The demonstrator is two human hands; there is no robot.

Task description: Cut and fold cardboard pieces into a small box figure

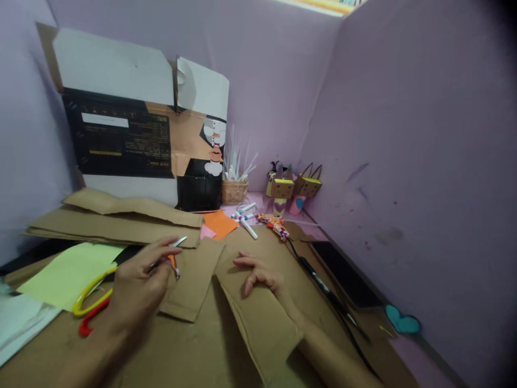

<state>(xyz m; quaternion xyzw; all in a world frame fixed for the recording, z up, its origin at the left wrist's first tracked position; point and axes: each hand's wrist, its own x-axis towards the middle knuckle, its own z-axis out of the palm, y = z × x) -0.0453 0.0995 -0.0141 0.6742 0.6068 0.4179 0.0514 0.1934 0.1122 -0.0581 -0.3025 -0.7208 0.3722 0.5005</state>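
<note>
My left hand is closed at the left, blurred, above the cardboard. Yellow and red scissor handles stick out behind it; a silver point and a small orange part show at its fingertips. The fingers hide the middle of the scissors. My right hand lies on a folded brown cardboard strip, fingers bent and apart, with the strip's fold raised off the surface. Between the hands a flat cardboard piece rests on the brown base.
Stacked cardboard, green paper and an orange sheet lie left and behind. Farther back are markers, a basket and cardboard figures. A corded black tool and dark panel lie right.
</note>
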